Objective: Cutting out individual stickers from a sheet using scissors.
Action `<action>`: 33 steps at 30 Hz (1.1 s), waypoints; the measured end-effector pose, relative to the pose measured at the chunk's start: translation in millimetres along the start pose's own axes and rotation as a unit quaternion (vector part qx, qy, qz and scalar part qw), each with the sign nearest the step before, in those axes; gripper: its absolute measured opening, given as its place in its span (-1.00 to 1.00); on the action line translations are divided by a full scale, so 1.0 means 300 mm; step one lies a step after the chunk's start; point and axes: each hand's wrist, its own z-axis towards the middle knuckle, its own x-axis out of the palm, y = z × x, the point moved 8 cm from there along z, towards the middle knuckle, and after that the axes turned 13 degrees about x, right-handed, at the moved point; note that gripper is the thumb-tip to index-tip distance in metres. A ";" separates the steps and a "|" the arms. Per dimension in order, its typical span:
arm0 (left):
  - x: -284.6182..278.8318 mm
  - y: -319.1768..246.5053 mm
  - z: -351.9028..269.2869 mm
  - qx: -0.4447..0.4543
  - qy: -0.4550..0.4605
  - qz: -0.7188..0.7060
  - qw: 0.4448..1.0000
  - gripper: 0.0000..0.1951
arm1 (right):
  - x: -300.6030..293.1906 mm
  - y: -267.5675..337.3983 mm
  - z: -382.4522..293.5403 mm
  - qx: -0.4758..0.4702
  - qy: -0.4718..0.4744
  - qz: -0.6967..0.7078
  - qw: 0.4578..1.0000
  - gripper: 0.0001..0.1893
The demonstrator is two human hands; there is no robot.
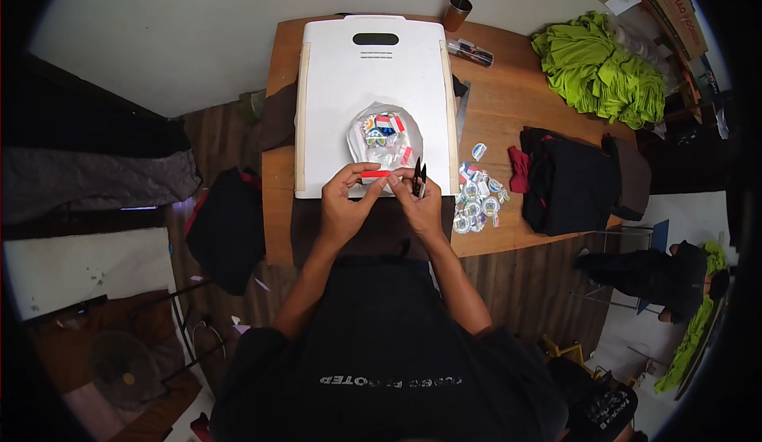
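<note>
Between the fingertips of my left hand (pixel 350 199) and my right hand (pixel 421 205) is a small red strip (pixel 375 174). Black-bladed snips (pixel 418 174) are also held in my right hand, blades pointing up past the index finger. Just beyond my fingers lies an opened clear plastic bag (pixel 357 144), its rim spread wide. Several cut patches or stickers (pixel 390 125) are inside it, some red and white. Under the bag is a white panel (pixel 333 85) with a dark oval slot and tan tape along both sides.
A pile of cut-out patches or stickers (pixel 476 204) lies right of the panel on the wooden table (pixel 500 103). Folded black cloth (pixel 565 183), lime-green garments (pixel 598 70) and a brown cup (pixel 457 13) stand further right. Another person (pixel 661 281) is at the far right.
</note>
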 end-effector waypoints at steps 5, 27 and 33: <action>-0.006 0.053 -0.010 -0.019 -0.014 -0.049 0.999 -0.71 | 0.004 -0.001 -0.001 0.005 0.003 0.005 1.000 -0.88; 0.014 -0.079 0.026 0.054 -0.040 -0.041 0.997 -0.76 | 0.014 -0.023 -0.035 0.059 0.086 0.143 0.984 -0.70; -0.002 -0.090 0.037 0.064 -0.078 -0.054 0.993 -0.74 | 0.075 -0.105 -0.085 0.045 0.218 0.127 0.967 -0.66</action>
